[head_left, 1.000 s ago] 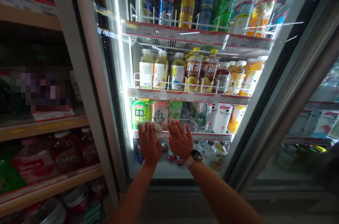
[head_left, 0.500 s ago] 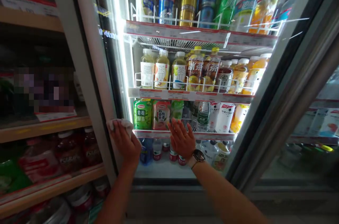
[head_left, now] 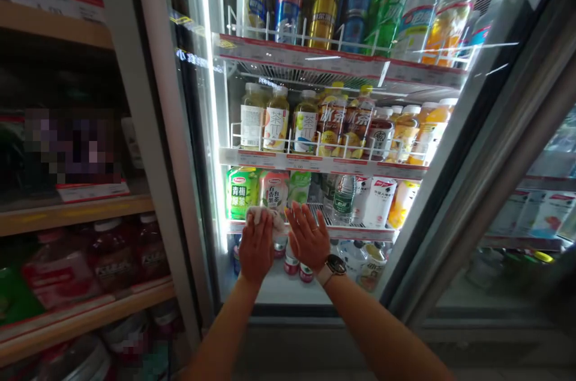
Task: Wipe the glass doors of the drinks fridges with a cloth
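Note:
A pale, crumpled cloth (head_left: 278,222) lies under the fingers of my left hand (head_left: 256,249), which presses it to the glass door of a lit drinks cooler. Beside it, my right hand (head_left: 310,238) rests flat against the glass with its fingers spread and nothing in them. It wears a ring, and a watch (head_left: 336,264) circles that wrist. Behind the glass, close to both hands, stand a green drink carton (head_left: 240,192), a red drink carton (head_left: 273,190) and a clear bottle with a green label (head_left: 344,201).
Cooler shelves above hold bottled teas (head_left: 306,123) and cans (head_left: 288,6). A metal door frame (head_left: 454,213) runs down the right side. On the left, open wooden-edged shelves (head_left: 81,210) carry more bottles, with an upright post (head_left: 148,99) between them and the cooler.
My left hand has slid the cloth to the right across the glass, from the door's left edge to beside my right hand. The right hand has stayed almost in place.

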A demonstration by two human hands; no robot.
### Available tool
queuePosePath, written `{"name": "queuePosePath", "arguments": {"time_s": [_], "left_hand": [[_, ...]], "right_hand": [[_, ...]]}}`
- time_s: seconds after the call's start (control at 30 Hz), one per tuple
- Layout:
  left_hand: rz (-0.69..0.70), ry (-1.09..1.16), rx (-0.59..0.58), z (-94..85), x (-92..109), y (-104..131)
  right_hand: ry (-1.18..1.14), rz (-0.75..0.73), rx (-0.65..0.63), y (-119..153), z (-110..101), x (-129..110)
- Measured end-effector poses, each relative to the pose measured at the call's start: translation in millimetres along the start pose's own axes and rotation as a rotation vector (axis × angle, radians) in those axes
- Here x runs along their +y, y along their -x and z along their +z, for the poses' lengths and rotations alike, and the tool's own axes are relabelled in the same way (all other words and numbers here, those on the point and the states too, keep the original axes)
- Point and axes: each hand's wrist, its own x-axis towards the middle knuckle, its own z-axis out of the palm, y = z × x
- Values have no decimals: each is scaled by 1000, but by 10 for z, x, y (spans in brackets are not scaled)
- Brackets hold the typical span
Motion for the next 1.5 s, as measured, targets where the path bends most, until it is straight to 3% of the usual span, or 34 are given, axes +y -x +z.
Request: {"name": "queuePosePath", "arguments": {"time_s": [0.13, 0.23, 0.37, 0.5, 0.57, 0.67, 0.77, 0.9, 0.97, 1.1, 1.3, 1.4, 1.5], "left_hand": [[-246, -63, 52, -202, -509, -26], [-404, -34, 99, -256, -632, -46], [-445, 18, 121, -121, -354, -23], [-290, 42, 83, 77, 50, 2], [-211, 61, 76, 122, 160, -15], [-118, 92, 58, 96, 140, -54], [-89, 85, 23, -16, -81, -62], [-203, 0, 18, -199, -462, -24], [-306, -4, 14, -243, -553, -9], [-446, 45, 35, -157, -367, -6], [-184, 127, -7, 106, 216, -46], [-162, 116, 15, 153, 263, -77], [-165, 88, 19, 131, 132, -100]], "right_hand": [[-16, 11, -3, 16, 4, -3], [-18, 15, -14, 29, 17, -7], [-15, 15, -17, 21, 18, -9], [-3, 3, -15, 12, 17, -1], [6, 2, -17, 14, 19, 4], [19, -4, -28, 18, 18, 9], [18, -2, -20, 17, 14, 13], [5, -1, -1, 14, 11, 20], [10, 9, -13, 15, 11, 19], [9, 31, -35, 24, 25, -14], [20, 99, 14, 29, 77, -92], [22, 91, 41, 22, 90, -95], [31, 89, 60, 24, 95, -89]]}}
